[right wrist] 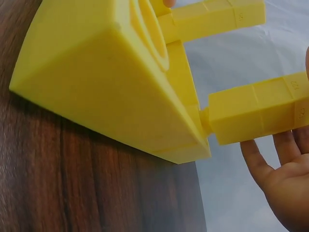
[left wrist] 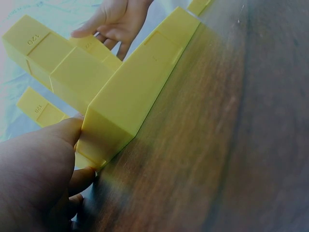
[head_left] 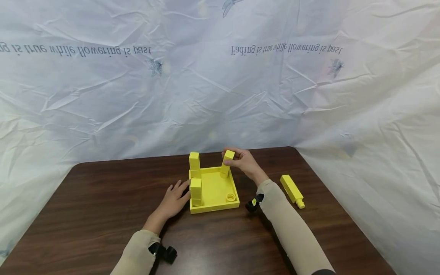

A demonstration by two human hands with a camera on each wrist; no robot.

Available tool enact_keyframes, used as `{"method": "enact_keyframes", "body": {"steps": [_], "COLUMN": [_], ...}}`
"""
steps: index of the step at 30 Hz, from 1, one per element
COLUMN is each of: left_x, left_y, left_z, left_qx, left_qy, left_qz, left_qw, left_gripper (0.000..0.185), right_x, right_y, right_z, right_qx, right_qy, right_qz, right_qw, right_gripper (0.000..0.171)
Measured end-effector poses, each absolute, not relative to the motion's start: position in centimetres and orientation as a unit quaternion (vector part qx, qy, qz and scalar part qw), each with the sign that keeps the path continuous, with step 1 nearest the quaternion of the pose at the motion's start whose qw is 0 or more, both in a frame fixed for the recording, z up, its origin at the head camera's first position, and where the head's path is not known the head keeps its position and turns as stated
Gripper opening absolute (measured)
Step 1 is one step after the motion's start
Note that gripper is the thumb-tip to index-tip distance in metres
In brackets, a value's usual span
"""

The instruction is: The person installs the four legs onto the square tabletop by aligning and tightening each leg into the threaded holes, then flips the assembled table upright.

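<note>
A shallow square yellow tray (head_left: 214,189) lies on the table. My right hand (head_left: 246,162) holds a yellow square post (head_left: 226,164) between thumb and fingers at the far right corner. That post leans slightly, and its narrow neck meets the corner in the right wrist view. My left hand (head_left: 174,199) rests by the tray's left side, thumb and fingertips against the outer wall. Two more posts stand upright along that side, a far post (head_left: 194,163) and a near post (head_left: 196,189). A round collar (head_left: 230,197) shows in the near right corner.
Another yellow post (head_left: 291,188) with a narrow knobbed end lies on the dark wooden table (head_left: 113,214) to the right. A pale printed cloth (head_left: 206,95) hangs behind the table's far edge. Each sleeve has a black wrist camera strapped on.
</note>
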State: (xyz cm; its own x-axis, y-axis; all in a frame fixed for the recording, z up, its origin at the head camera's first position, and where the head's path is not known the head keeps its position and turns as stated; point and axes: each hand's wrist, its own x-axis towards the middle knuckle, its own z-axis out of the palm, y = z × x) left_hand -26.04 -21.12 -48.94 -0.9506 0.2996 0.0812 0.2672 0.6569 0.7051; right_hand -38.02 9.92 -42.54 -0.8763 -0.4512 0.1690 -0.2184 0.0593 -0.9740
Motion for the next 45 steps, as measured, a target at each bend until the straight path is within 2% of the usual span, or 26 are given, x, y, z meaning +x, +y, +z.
{"method": "enact_keyframes", "body": {"steps": [10, 23, 28, 32, 35, 39, 45], "left_x": [-26.0, -25.8, -25.9, -26.0, -26.1, -26.2, -26.2], "left_y": [-21.1, -21.1, -21.1, -21.1, -21.2, -21.1, -21.2], "left_z": [-48.9, -48.8, -48.8, -48.9, -49.0, -49.0, -49.0], "left_qx": [0.155, 0.156, 0.153, 0.153, 0.153, 0.152, 0.148], "left_qy": [0.91, 0.906, 0.91, 0.911, 0.911, 0.912, 0.912], "left_qz": [0.383, 0.392, 0.386, 0.383, 0.383, 0.382, 0.381], "left_qw": [0.023, 0.011, 0.019, 0.022, 0.021, 0.022, 0.024], "left_gripper": [0.059, 0.062, 0.061, 0.06, 0.059, 0.059, 0.059], "right_x": [-38.0, -37.6, -37.4, -37.4, -37.5, -37.4, -36.9], "right_y": [8.8, 7.1, 7.0, 7.7, 8.7, 10.1, 10.8], "right_z": [-42.7, -42.9, -42.6, -42.2, -41.7, -41.3, -41.3], "right_qx": [-0.219, -0.203, -0.205, -0.223, -0.242, -0.262, -0.264], "right_qy": [0.755, 0.775, 0.784, 0.797, 0.792, 0.779, 0.787], "right_qz": [-0.617, -0.598, -0.585, -0.562, -0.56, -0.568, -0.555], "right_qw": [0.029, -0.023, -0.011, 0.011, 0.03, 0.052, 0.056], "right_gripper": [0.038, 0.037, 0.044, 0.069, 0.079, 0.08, 0.073]}}
